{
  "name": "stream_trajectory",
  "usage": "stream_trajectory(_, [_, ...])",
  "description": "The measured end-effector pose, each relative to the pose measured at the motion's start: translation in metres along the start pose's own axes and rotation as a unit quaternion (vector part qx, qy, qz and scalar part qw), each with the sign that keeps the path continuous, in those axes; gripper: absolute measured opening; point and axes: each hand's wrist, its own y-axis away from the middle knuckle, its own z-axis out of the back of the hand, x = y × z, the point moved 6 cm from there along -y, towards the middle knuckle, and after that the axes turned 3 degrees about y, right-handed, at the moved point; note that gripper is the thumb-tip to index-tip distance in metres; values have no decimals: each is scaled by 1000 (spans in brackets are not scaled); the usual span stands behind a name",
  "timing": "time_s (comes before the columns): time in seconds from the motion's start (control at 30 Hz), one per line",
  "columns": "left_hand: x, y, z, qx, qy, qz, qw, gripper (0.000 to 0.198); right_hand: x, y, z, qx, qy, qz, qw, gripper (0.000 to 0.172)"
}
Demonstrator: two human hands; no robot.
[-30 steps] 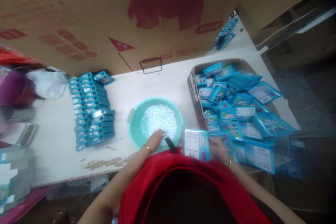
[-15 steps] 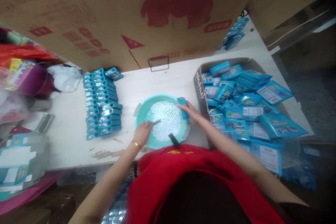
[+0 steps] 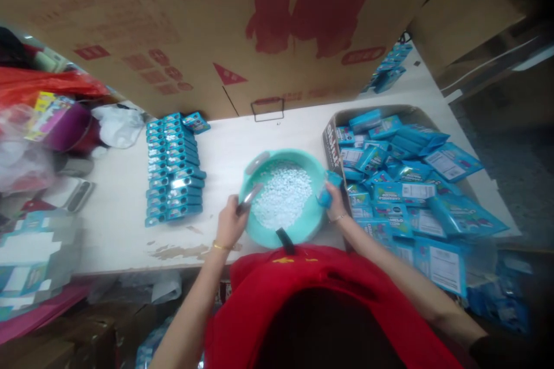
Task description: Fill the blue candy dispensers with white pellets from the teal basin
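A turquoise plastic basin [image 3: 312, 220] stands in front of me, holding a heap of small white pellets [image 3: 283, 196]. At its left rim, my left hand [image 3: 231, 220] is closed around what looks like a metal spoon [image 3: 250, 198], whose far end reaches over the basin. My right hand [image 3: 336, 203] grips a small blue packet [image 3: 325, 191] at the basin's right rim. The fingers partly cover the packet, and blur hides its print.
Rows of blue boxes [image 3: 175, 170] stand on the white table [image 3: 116, 196] to the left. At the right is an open carton [image 3: 332, 141] heaped with blue packets [image 3: 411, 187]. A large cardboard box [image 3: 194, 57] walls off the back. Bags and a purple container [image 3: 71, 130] lie far left.
The basin has shifted right and turned clockwise, its left grip now at the upper left. My right hand has moved right and down with the blue packet; the left still holds the spoon.
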Motion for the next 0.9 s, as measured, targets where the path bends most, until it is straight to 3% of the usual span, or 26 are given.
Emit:
stream_trajectory(0.17, [-3,-24,56,-80,-70,32,994,21,1,-19,-63,119,-15,-28,992,47])
stream_trajectory(0.3, [-5,-40,62,-35,-121,-19,992,28,4,-20,-66,94,-23,-29,995,48])
stream_trajectory(0.4, [19,-63,62,-10,-180,34,983,28,3,-12,-73,153,-5,-41,987,46])
stream_trajectory(0.5, [38,-92,46,20,-220,28,975,30,1,-8,-71,169,24,-55,984,44])
stream_trajectory(0.63, [41,-120,3,100,-222,8,970,35,3,-15,-49,106,76,-45,990,45])
stream_trajectory(0.73, [29,-128,-12,78,-216,4,973,44,2,-21,-39,90,76,-51,992,46])
stream_trajectory(0.83, [7,-122,-13,25,-228,-59,971,52,1,-23,-35,74,37,-80,993,44])
stream_trajectory(0.9, [-5,-113,-23,46,-246,-113,961,44,1,-23,-34,73,12,-95,993,44])
